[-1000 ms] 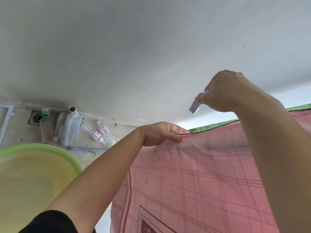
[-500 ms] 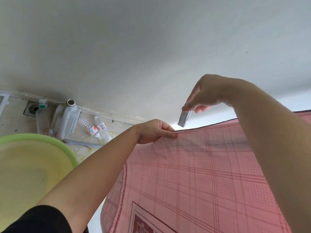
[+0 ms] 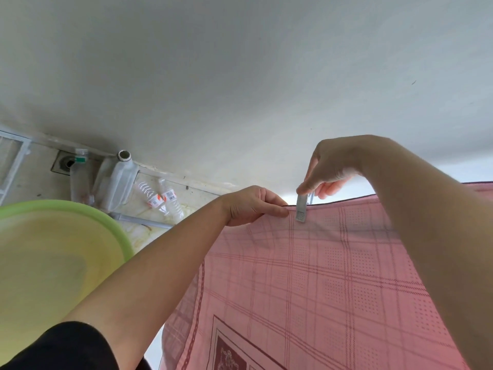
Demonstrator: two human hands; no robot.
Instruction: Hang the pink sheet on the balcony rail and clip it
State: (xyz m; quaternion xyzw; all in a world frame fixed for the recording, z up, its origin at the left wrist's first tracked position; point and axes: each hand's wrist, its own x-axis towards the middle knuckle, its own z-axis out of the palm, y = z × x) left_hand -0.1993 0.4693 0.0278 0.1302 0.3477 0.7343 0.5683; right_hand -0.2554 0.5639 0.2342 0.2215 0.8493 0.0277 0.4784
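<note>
A pink checked sheet [image 3: 320, 276] hangs down from its top edge and fills the lower right. My left hand [image 3: 253, 205] pinches that top edge at its left end. Just to the right, my right hand [image 3: 333, 166] pinches the top of a grey clothes clip [image 3: 301, 209] that straddles the sheet's top edge. The rail under the sheet is hidden by the cloth.
A green and yellow plastic basin [image 3: 53, 249] sits at the lower left. On the floor by the wall lie a grey jerrycan [image 3: 117, 182], plastic bottles [image 3: 162, 201], a grey pipe [image 3: 144, 221] and a floor drain [image 3: 65, 162]. A plain grey wall [image 3: 240, 76] fills the top.
My right hand has brought the clip down from above onto the sheet's top edge, next to my left hand. My left hand has kept its pinch on the edge.
</note>
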